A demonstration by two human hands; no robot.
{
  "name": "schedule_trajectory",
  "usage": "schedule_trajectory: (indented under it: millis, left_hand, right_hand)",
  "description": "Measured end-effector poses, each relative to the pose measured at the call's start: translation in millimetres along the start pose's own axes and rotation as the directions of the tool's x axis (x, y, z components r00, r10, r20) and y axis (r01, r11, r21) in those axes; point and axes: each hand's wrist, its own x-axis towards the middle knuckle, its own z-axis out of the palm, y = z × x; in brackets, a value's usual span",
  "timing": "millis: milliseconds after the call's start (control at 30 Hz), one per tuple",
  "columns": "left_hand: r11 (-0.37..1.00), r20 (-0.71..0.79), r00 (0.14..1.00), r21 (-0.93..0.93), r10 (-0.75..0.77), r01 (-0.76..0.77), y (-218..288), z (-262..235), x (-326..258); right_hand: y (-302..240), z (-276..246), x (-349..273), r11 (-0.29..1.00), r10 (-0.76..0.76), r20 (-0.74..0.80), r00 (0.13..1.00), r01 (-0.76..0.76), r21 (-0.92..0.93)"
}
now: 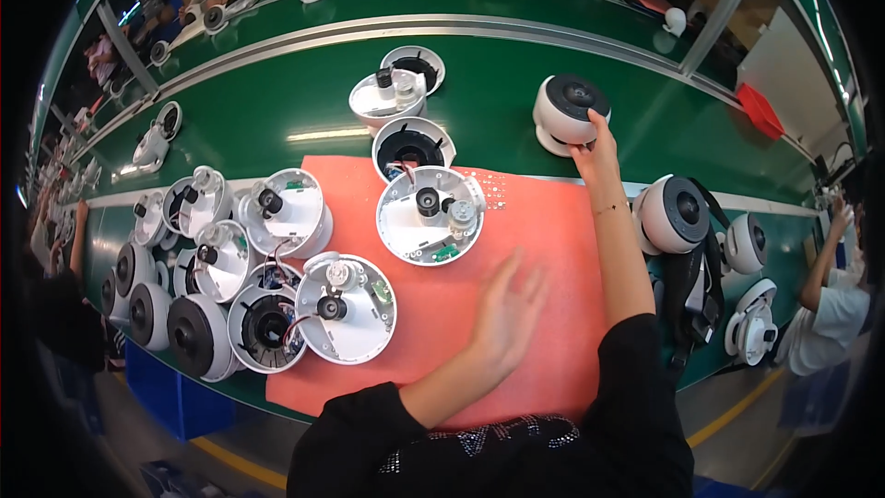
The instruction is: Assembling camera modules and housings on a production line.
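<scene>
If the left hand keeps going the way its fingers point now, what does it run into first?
The left hand hovers blurred over the orange mat, fingers aimed up and slightly right. That line crosses bare mat first; beyond it lies the green belt. The open round housing sits just left of that path, though depth is unclear.

red tray (760, 109) on green belt (267, 111) | black strap (690, 290) | blue crate (175, 397)
</scene>
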Motion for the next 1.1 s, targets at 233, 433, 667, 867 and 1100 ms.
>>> schedule_trajectory:
  millis: [233,433,667,867,1100]
  left_hand:
    - [0.776,-0.153,0.763,0.192,0.628,-0.600,41.5,-37.2,14.6]
    - [0.718,-0.111,0.735,0.353,0.669,-0.600,45.8,-37.5,-8.3]
    - [0.835,-0.094,0.921,0.463,0.378,-0.296,46.1,-43.0,-29.7]
    - [0.822,0.122,0.975,0.525,0.187,-0.223,54.4,-40.4,-32.5]
    - [0.716,0.106,0.979,0.669,0.171,-0.198,53.0,-12.8,-1.3]
  right_hand:
    - [15.5,-10.8,-12.6,0.991,0.071,0.006,0.997,-0.069,-0.115]
    - [13.4,-27.1,-77.5,0.607,-0.065,0.366,0.928,0.328,-0.724]
    - [-48.7,-31.0,-134.7,-0.061,-0.129,0.782,0.609,0.782,-0.620]
    - [-79.1,-73.0,-158.5,-0.300,-0.119,0.848,0.517,0.795,-0.527]
    - [-106.2,-106.0,-203.1,-0.405,-0.436,0.885,0.163,0.843,-0.355]
